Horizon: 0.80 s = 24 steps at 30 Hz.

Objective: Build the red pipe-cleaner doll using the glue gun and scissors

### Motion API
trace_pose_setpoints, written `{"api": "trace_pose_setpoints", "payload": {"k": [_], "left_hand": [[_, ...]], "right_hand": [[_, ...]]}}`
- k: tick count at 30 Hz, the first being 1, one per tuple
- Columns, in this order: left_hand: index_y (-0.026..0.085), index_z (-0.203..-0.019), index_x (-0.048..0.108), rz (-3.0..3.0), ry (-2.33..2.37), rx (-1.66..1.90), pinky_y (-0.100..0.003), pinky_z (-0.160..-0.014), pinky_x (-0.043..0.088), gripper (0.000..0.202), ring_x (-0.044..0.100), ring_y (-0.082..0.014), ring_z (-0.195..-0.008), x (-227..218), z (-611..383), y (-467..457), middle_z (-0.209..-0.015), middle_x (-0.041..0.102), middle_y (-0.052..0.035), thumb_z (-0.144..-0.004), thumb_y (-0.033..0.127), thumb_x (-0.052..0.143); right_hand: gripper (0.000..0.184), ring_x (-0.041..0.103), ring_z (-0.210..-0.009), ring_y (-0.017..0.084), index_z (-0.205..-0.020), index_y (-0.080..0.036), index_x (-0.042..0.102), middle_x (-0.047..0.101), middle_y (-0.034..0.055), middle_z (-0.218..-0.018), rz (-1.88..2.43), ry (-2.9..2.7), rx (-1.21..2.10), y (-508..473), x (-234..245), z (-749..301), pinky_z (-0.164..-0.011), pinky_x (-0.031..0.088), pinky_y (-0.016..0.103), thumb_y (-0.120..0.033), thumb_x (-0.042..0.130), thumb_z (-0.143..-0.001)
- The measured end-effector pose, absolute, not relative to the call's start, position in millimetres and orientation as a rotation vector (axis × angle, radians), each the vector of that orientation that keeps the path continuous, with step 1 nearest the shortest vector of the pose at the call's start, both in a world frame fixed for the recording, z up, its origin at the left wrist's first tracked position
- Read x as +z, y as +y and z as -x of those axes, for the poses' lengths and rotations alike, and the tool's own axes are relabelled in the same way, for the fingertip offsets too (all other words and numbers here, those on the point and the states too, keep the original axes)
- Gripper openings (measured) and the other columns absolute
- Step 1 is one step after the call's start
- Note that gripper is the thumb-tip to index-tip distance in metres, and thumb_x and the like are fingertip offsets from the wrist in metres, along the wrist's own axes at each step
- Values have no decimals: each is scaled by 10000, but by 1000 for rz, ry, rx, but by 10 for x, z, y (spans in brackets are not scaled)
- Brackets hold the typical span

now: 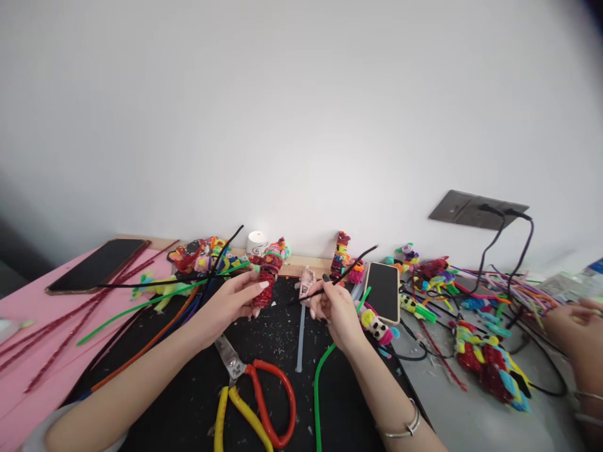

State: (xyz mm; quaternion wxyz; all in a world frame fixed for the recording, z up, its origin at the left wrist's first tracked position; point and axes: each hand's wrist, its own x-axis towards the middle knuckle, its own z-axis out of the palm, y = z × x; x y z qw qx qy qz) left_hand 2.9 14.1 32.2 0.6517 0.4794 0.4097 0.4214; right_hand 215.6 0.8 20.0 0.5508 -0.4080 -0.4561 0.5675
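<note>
My left hand point(235, 296) grips a red glittery pipe-cleaner figure point(269, 279) upright, with green and orange bits near its top. Between the pinched fingers of my right hand point(336, 307) is a black pipe cleaner point(362, 257), its free end slanting up to the right. The hands are a short way apart. Just behind my right fingers lies a pale pink glue gun point(306, 277), with a translucent glue stick point(300, 345) pointing toward me. Below my hands, red-handled scissors point(292, 392) and a yellow-handled tool point(247, 411) overlap on the black mat point(273, 336).
Finished pipe-cleaner figures point(340, 251) stand and lie along the wall. A dark phone point(97, 267) rests on the pink surface at left, another phone point(382, 292) at right. Loose red stems point(70, 351) spread left. Another person's hand point(572, 323) is at far right, near plugged cords point(485, 248).
</note>
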Motion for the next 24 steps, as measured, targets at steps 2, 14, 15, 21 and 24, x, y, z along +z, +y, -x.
{"api": "trace_pose_setpoints", "payload": {"k": [2, 14, 15, 21, 24], "left_hand": [[177, -1047, 563, -1098, 917, 1079, -233, -549, 446, 366, 526, -105, -602, 262, -77, 137, -825, 584, 1, -769, 390, 669], [205, -1164, 476, -1183, 986, 1357, -298, -751, 506, 449, 625, -227, -998, 133, -123, 36, -1085, 668, -70, -799, 406, 644], [208, -1168, 473, -1167, 978, 1348, -301, -756, 507, 452, 631, -223, -987, 124, -125, 30, -1074, 671, -66, -800, 407, 645], [211, -1143, 475, -1115, 901, 1299, -342, -904, 475, 442, 618, -228, -1065, 108, -154, -8, -1115, 667, -73, -782, 362, 681], [207, -1183, 452, -1102, 857, 1284, -356, -932, 459, 482, 611, -227, -1075, 103, -165, -26, -1129, 659, -78, -781, 337, 685]], "right_hand": [[444, 231, -297, 51, -627, -153, 624, 431, -39, -326, 1052, -1150, 1360, -26, 196, -2126, -374, 108, 218, -506, 492, -861], [573, 361, -359, 114, -723, -170, 642, 388, -40, -374, 1258, -1841, 1386, -200, 362, -2114, -435, 294, 245, -495, 235, -962], [528, 427, -423, 137, -743, -177, 637, 434, -23, -421, 1353, -1855, 1160, -172, 358, -2165, -488, 346, 260, -454, 246, -965], [408, 515, -1025, 275, -1120, -167, 558, 573, 124, -1109, 1769, -1942, 91, 24, 190, -2456, -871, 389, 382, -117, 487, -721], [493, 504, -1059, 280, -1194, -184, 528, 536, 119, -1150, 1879, -1989, 146, 40, 123, -2470, -875, 389, 388, -150, 510, -703]]}}
